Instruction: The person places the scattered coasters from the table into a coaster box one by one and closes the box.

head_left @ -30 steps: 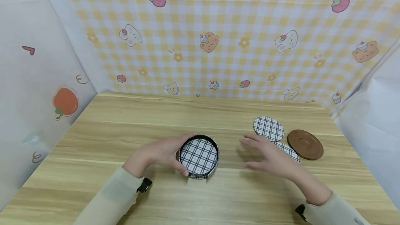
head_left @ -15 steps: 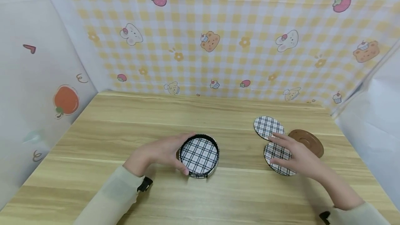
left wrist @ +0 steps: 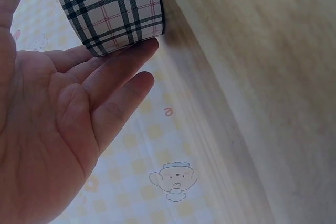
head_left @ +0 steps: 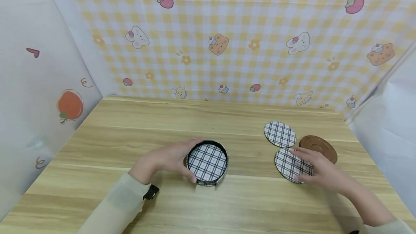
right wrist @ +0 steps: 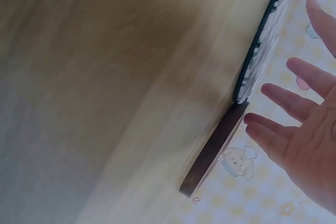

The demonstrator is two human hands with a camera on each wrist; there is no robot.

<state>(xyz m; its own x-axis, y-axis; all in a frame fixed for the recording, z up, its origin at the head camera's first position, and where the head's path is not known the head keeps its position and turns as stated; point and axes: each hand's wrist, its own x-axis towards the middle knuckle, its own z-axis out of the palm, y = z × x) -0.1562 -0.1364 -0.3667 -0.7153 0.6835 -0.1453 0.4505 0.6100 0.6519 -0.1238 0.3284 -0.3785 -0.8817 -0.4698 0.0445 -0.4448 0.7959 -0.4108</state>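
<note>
Near the table's middle stands a round plaid coaster holder (head_left: 221, 179) with a dark inner rim. A plaid disc, like a coaster (head_left: 207, 162), shows inside it. My left hand (head_left: 167, 159) holds the holder's left side, thumb at the near edge and fingers at the far edge. In the left wrist view, fingers lie against the holder's plaid wall (left wrist: 113, 6). To the right, my right hand (head_left: 323, 170) hovers with spread fingers over a flat plaid coaster (head_left: 289, 165), covering its right edge. The right wrist view shows that hand (right wrist: 310, 124) apart from the coaster (right wrist: 261, 45).
Another plaid coaster (head_left: 280, 134) lies just behind the one under my right hand. A round brown lid-like disc (head_left: 320, 145) rests beside them, partly hidden by my hand. A yellow checked cloth (head_left: 240, 68) hangs along the table's back edge.
My right hand has moved rightward, from left of the loose coasters to over the right edge of the nearer one, uncovering most of it. My left hand and the holder have stayed put.
</note>
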